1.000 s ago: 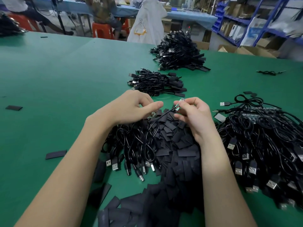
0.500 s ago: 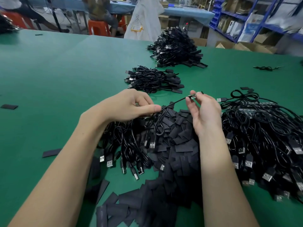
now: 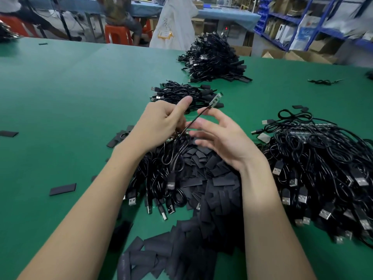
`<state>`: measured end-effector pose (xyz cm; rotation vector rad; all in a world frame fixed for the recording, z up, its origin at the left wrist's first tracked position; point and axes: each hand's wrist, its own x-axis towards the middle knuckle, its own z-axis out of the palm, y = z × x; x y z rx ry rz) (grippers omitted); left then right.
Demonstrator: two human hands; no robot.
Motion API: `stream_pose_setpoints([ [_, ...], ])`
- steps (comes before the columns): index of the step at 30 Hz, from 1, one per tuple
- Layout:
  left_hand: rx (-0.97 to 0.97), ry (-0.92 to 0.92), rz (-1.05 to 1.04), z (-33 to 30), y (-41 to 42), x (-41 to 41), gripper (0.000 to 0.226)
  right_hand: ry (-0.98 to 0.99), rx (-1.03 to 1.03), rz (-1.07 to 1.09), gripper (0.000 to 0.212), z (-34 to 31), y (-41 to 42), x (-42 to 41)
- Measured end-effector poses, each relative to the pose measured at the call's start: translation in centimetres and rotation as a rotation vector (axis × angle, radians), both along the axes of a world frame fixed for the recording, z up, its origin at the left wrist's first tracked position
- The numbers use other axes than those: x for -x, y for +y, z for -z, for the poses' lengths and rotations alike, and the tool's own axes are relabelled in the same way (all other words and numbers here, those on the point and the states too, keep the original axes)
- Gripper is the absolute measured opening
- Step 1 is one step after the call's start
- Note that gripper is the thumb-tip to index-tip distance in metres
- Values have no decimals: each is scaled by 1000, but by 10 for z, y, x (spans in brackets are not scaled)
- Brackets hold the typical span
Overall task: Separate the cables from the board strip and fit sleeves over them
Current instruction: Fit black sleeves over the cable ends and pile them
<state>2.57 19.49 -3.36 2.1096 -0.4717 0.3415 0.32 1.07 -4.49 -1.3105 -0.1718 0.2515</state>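
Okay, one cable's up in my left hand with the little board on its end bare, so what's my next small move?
Probably pick a sleeve from the black pile with the right hand: that hand is open and empty above it, while the left hand holds the cable, its small board uncovered.

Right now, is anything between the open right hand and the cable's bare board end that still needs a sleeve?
Nothing visible. The left hand grips the cable lower down, and its small board end sticks up in free air just above the right hand, whose fingers are spread. The loose sleeves lie in a pile under both hands.
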Motion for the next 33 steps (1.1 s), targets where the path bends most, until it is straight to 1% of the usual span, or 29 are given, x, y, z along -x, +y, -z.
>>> stream_pose_setpoints([
  [2, -6, -28, -11, 1, -4, 0, 70, -58, 110, -48, 21, 1, 1, 1],
  [4, 2, -30, -17, 0, -7, 2, 69, -111, 223, -62, 16, 1, 1, 2],
  [7, -52, 23, 49, -5, -6, 5, 65, -121, 240, -7, 13, 2, 1, 1],
  [9, -153, 90, 137, -10, 0, 7, 62, -114, 193, 119, 13, 3, -1, 0],
  [11, -245, 166, 210, -16, 7, 10, 57, -74, 94, 276, 11, 4, -6, -2],
  [14, -284, 234, 228, -21, 12, 13, 58, -30, -38, 431, 9, 2, -19, -2],
  [17, -395, 233, 183, -25, 18, 13, 60, -25, -97, 429, 9, -1, -26, 0],
  [19, -446, 215, 154, -25, 19, 12, 48, -21, -106, 396, 9, -3, -25, 1],
  [20, -411, 192, 130, -24, 18, 12, 38, -19, -104, 373, 9, -3, -23, 1],
  [21, -330, 178, 102, -24, 16, 11, 29, -19, -98, 349, 9, -3, -21, 1],
  [23, -104, 218, 67, -24, 9, 10, 20, -36, -75, 301, 10, -4, -18, 1],
  [25, 42, 293, 102, -25, -3, 10, 19, -57, -51, 249, 12, -6, -15, 2],
  [28, 168, 392, 178, -21, -21, 14, 20, -80, 31, 176, 14, -11, -8, 4],
  [31, 308, 436, 133, -19, -25, 15, 13, -81, 149, 191, 15, -16, 6, 4],
  [33, 367, 423, 84, -18, -22, 13, 14, -101, 246, 163, 15, -20, 10, 5],
])
